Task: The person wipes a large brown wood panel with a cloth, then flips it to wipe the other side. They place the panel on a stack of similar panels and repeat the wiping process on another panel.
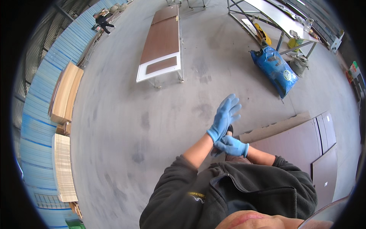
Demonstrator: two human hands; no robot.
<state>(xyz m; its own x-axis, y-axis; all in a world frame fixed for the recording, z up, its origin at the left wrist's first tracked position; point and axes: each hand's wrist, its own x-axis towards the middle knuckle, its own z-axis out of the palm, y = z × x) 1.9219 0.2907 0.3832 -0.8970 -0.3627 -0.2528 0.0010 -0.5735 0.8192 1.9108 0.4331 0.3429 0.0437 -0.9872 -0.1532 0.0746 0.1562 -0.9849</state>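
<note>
Both my hands wear light blue work gloves and meet in front of my body. My left hand (225,117) is raised with its fingers stretched out and apart, holding nothing. Just below it, my right hand (233,146) is closed at the left wrist, its fingers against the cuff (214,135) of the left glove. Part of the right hand's fingers are hidden there. A shoe (230,129) shows partly behind my hands.
Brown panels (289,143) lie at my right. A blue sack (274,69) rests near a worktable (284,17). Ahead stands a long stand with brown boards (162,40). Stacked boards (65,168) line the blue wall at left. Another person (102,23) is far off.
</note>
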